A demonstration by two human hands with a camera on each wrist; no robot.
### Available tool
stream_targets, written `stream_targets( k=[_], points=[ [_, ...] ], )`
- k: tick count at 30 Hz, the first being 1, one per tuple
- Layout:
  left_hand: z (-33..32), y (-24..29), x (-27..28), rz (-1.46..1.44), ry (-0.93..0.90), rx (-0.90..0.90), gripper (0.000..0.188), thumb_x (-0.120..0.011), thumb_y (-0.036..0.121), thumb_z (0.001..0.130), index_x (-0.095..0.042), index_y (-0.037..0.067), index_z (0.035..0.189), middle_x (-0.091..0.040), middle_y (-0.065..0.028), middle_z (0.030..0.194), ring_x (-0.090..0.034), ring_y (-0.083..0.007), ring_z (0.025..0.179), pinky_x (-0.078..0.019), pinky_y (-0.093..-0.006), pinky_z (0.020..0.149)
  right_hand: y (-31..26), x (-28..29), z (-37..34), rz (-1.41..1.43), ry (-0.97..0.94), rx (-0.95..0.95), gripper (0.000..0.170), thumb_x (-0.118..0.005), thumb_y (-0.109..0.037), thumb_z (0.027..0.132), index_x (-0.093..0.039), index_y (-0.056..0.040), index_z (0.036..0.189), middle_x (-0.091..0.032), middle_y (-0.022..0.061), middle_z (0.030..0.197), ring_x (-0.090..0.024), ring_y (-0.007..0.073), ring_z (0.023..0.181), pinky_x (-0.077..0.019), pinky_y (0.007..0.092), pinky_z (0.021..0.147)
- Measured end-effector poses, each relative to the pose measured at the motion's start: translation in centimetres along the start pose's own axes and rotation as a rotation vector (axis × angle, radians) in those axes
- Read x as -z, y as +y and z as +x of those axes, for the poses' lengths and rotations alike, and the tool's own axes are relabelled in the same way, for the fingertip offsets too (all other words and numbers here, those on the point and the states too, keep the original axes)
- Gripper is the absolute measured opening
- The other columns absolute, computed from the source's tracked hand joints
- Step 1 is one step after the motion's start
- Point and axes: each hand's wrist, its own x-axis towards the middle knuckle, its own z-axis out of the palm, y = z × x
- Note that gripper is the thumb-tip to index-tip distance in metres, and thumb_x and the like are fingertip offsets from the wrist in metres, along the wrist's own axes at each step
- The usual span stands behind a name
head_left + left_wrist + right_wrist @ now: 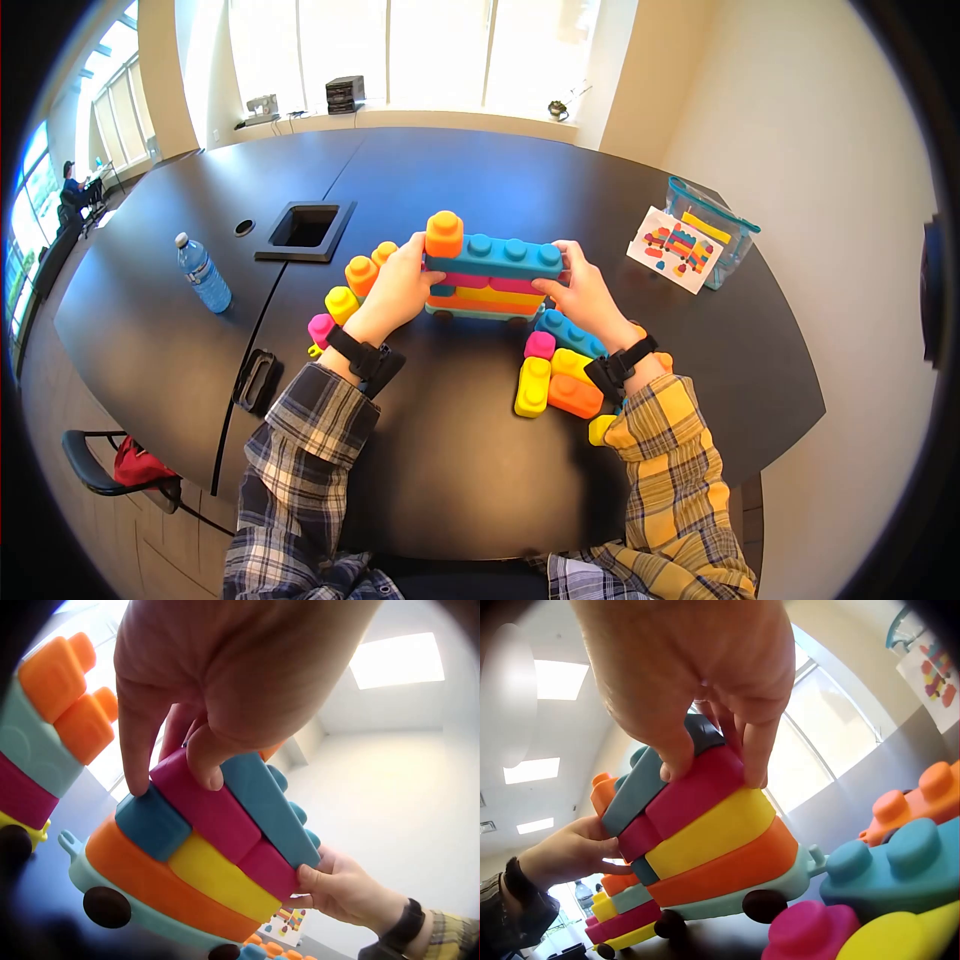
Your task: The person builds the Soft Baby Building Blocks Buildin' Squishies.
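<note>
A wagon of toy building blocks (490,302) stands between the two hands. Its pale teal base (154,928) has dark wheels; above lie a long orange block (727,868), a yellow block (712,834), a small blue block (154,823) and magenta blocks (206,796). On top is a long blue block (500,258), with an orange block (444,238) at its left end. My left hand (398,285) grips the upper left end, thumb on the magenta block. My right hand (582,297) grips the upper right end, thumb in front and fingers behind.
Loose blocks, including an orange one (575,397) and a yellow one (533,388), lie by the right forearm. Another block wagon with orange blocks (52,679) stands left. A water bottle (205,275), table opening (345,225), picture card (675,252) and clear bag (738,245) are farther out.
</note>
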Motion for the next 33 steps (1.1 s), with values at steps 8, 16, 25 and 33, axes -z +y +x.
stream_targets(
  k=[8, 16, 25, 33],
  points=[
    [-0.3, -1.5, -0.8, -0.102, -0.054, 0.080, 0.048, -0.076, 0.006, 0.093, -0.056, 0.001, 0.136, -0.070, -0.0189, 0.117, -0.068, -0.0330, 0.110, -0.0532, -0.0425, 0.097, 1.1, -0.6, 0.2, -0.119, -0.060, -0.031, 0.056, -0.079, -0.017, 0.095, -0.048, -0.0072, 0.141, -0.071, 0.0196, 0.114, -0.072, 0.0335, 0.101, -0.0573, 0.0420, 0.091],
    [-2.5, -2.1, 2.3, 0.541, 0.346, -0.195, 0.065, -0.081, 0.018, 0.090, -0.054, 0.011, 0.149, -0.065, -0.0132, 0.136, -0.064, -0.0323, 0.121, -0.0522, -0.0425, 0.101, 1.1, -0.3, 0.6, -0.163, -0.112, -0.040, 0.059, -0.077, -0.019, 0.097, -0.045, -0.0127, 0.147, -0.070, 0.0226, 0.115, -0.071, 0.0375, 0.101, -0.0564, 0.0457, 0.091],
    [-5.5, -5.0, 3.4, 0.509, 0.127, 0.071, 0.061, -0.071, 0.012, 0.095, -0.053, 0.023, 0.152, -0.058, -0.0068, 0.138, -0.060, -0.0347, 0.119, -0.0531, -0.0517, 0.093, 1.4, -0.5, 0.6, -0.210, -0.111, -0.046, 0.059, -0.074, -0.020, 0.099, -0.041, -0.0129, 0.148, -0.068, 0.0233, 0.119, -0.070, 0.0411, 0.105, -0.0555, 0.0465, 0.092],
    [-6.8, -3.4, 2.8, 0.526, 0.152, 0.021, 0.064, -0.072, 0.009, 0.092, -0.053, 0.020, 0.152, -0.057, -0.0105, 0.140, -0.059, -0.0375, 0.121, -0.0535, -0.0501, 0.094, 1.6, -0.6, 0.6, -0.200, -0.119, -0.057, 0.060, -0.074, -0.018, 0.099, -0.040, -0.0157, 0.148, -0.067, 0.0199, 0.120, -0.069, 0.0355, 0.099, -0.0556, 0.0453, 0.090]
  ],
)
